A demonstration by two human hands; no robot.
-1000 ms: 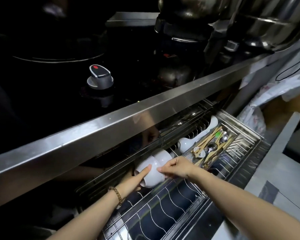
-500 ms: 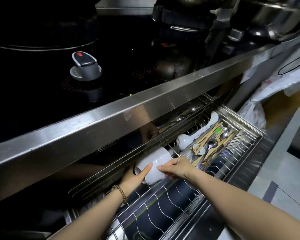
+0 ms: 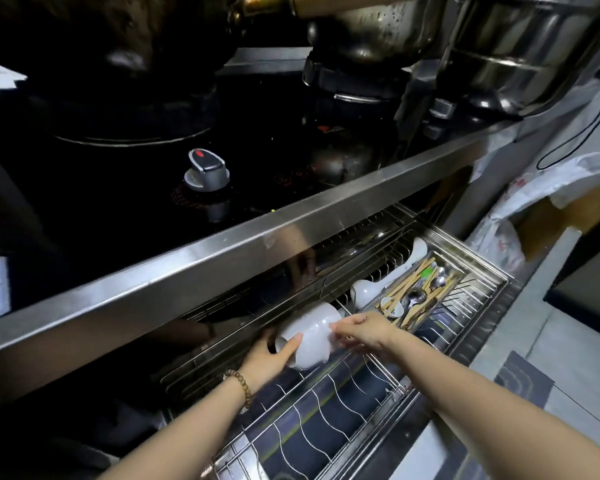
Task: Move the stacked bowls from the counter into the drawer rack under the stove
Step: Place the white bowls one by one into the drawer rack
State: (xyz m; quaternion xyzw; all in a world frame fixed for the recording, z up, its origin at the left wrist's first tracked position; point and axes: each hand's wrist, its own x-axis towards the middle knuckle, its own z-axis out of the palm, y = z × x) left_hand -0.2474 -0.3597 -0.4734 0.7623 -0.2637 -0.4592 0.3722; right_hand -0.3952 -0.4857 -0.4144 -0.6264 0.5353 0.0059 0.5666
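Observation:
A stack of white bowls (image 3: 310, 336) lies on its side in the wire drawer rack (image 3: 329, 407) pulled out under the stove. My left hand (image 3: 269, 358) cups the stack's foot end, thumb over the base and fingers hidden behind it. My right hand (image 3: 362, 330) holds the rim end from the right, fingertips on the upper edge. The bowls sit at the back of the rack, close under the steel counter edge (image 3: 257, 244).
A cutlery tray (image 3: 418, 296) with chopsticks and spoons fills the rack's right side, white ladles (image 3: 368, 289) beside it. Empty wire slots run along the rack's front. Pots (image 3: 378, 26) and a stove knob (image 3: 207, 169) stand above. White plastic bags (image 3: 499, 244) lie right.
The bowl stack has shifted slightly deeper toward the back of the rack, both hands still on it. The camera moved, showing more of the pots above.

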